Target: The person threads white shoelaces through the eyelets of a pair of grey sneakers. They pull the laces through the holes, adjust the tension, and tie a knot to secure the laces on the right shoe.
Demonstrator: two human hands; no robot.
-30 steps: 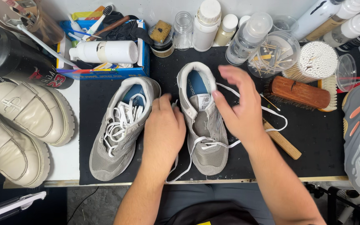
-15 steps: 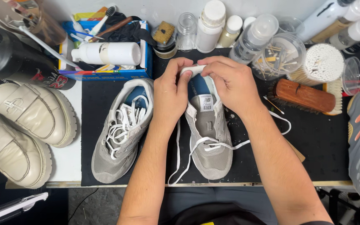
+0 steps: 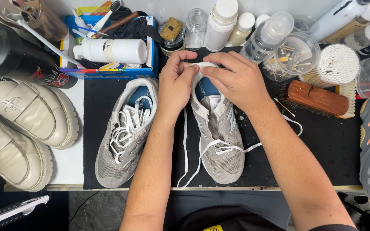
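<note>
Showing the single head view from above: both hands meet at the heel collar of a grey suede-and-mesh running shoe with a blue insole [image 3: 217, 137], which lies toe toward the person on a black work mat [image 3: 322, 149]. The left hand [image 3: 177, 83] pinches the white collar rim between thumb and fingers, and the right hand [image 3: 236, 79] presses fingertips on the same rim from the other side, so both are closed on the shoe rather than open. The shoe's white lace [image 3: 219, 149] is mostly unthreaded, with loose ends trailing over the mat and past its near edge. A matching grey shoe with tangled white laces [image 3: 125, 132] lies just beside the left forearm. Beyond the fingers stand white plastic bottles [image 3: 221, 23] and a small clear glass jar [image 3: 195, 28]; a wooden-backed bristle brush [image 3: 315, 98] and a clear tub of cotton swabs [image 3: 337, 64] lie near the right wrist. Risk, as a judgement: a hard tug on the collar could push the knuckles into the nearby bottles and topple them, a forearm could snag the trailing lace and drag the shoe, and pinching hard could crease the padded rim.
</note>
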